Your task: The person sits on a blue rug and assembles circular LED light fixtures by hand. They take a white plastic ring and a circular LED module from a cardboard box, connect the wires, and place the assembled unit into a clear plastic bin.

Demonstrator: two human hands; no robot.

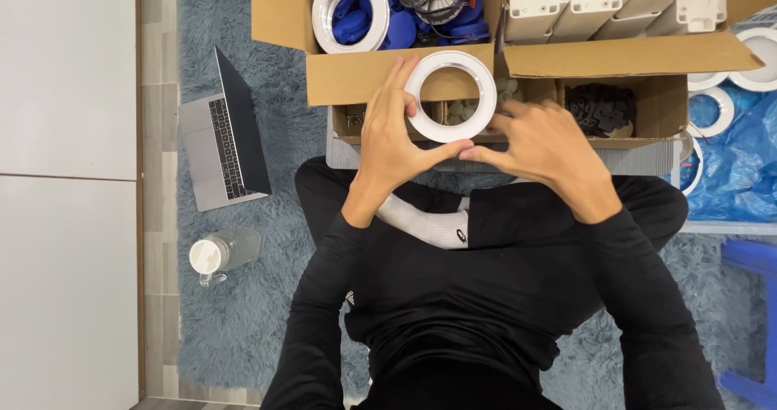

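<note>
A white plastic ring is held up in front of me, just above my crossed legs. My left hand grips its left side, fingers raised along the rim and thumb under it. Touching the ring's lower right edge is my right hand, its thumb meeting the left thumb below the ring. Both sleeves are black.
Open cardboard boxes stand ahead, with another white ring, blue parts, white blocks and small black parts. More white rings lie on blue plastic at right. A laptop and a clear bottle rest on the blue rug at left.
</note>
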